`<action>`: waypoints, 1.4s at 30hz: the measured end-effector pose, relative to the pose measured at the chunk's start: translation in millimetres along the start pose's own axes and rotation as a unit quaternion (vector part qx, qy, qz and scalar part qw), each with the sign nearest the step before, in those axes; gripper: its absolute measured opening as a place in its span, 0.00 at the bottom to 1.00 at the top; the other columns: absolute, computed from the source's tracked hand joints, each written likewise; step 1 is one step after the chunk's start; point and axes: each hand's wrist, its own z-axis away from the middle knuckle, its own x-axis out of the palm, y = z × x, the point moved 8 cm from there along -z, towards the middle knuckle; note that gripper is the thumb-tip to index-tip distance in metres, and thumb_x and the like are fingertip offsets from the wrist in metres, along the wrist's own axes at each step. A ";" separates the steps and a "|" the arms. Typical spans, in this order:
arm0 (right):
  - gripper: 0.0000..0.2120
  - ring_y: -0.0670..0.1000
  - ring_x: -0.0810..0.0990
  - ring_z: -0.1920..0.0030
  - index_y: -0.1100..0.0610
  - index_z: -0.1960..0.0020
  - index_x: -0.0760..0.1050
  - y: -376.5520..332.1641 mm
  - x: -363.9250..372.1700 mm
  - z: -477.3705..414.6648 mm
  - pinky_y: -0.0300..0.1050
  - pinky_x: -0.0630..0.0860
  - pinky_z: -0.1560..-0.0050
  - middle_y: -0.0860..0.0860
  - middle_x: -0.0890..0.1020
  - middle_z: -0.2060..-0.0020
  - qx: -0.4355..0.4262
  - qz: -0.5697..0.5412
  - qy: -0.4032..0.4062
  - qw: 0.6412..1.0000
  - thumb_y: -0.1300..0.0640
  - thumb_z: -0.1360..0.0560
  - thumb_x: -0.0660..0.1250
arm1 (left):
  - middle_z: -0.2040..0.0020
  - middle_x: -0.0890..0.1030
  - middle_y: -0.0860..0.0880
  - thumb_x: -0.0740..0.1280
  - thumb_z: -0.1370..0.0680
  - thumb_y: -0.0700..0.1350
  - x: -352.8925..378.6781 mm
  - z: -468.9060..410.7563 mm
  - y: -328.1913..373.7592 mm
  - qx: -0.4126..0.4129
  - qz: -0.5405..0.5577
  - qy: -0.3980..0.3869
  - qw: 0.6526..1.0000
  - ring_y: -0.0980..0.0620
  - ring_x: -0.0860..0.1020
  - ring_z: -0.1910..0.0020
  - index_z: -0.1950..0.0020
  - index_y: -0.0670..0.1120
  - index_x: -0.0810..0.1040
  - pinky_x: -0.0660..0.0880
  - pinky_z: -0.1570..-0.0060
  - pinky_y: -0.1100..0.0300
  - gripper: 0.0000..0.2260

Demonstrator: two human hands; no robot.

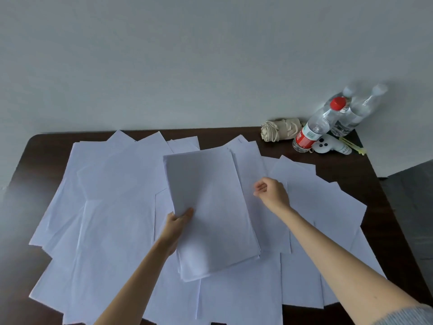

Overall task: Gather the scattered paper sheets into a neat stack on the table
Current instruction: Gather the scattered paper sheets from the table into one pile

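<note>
Stack [210, 207]: centre of surface [351, 165], lengthwise away from body, atop loose sheets [105, 207]
Left hand [179, 221]: gripped its near left edge
Right hand [271, 192]: curled, empty, hovered just right of it, nearer the sheets there

Dark table [339, 165]: loose white sheets [112, 184] fanned across it, squared stack [210, 207] on top at centre. Left hand [179, 222] grips the stack's left edge; right hand [273, 191], fingers curled, over sheets beside it. Far right corner: red-capped bottle [316, 127], beige cloth bundle [281, 131].
</note>
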 end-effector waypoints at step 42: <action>0.18 0.51 0.66 0.65 0.58 0.66 0.66 97.4 6.2 31.5 0.45 0.62 0.60 0.53 0.67 0.66 0.107 -0.182 -0.161 0.964 0.44 0.32 0.66 | 0.50 0.81 0.41 0.70 0.27 0.35 62.2 29.2 -50.1 0.041 0.077 0.072 0.994 0.45 0.80 0.58 0.39 0.42 0.74 0.79 0.59 0.53 0.17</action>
